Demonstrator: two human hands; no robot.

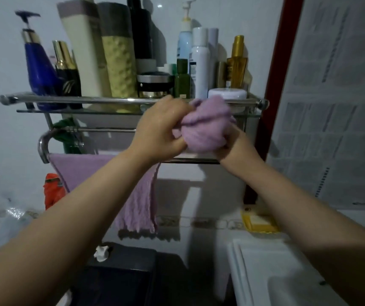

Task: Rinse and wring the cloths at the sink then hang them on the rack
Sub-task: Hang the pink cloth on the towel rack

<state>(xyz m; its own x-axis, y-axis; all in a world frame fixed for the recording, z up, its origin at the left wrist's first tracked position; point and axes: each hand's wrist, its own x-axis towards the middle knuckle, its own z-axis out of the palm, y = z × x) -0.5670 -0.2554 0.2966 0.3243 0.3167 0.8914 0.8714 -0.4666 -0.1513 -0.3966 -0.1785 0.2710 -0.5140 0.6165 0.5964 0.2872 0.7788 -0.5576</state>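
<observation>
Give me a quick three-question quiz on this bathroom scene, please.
1. True or false: a purple cloth already hangs on the rack's lower bar.
2. What do the left hand and right hand hold? A) soap B) bunched purple cloth C) blue pump bottle
3. Fill in: the yellow soap dish sits beside the white ____.

Key: 1 true; 2 B; 3 sink.

- The left hand [159, 131], forearm raised and outstretched, pinches an edge of the bunched lilac terry cloth [207, 124].
- The right hand [232, 144] grips that bundle from beneath, fingers curled.
</observation>
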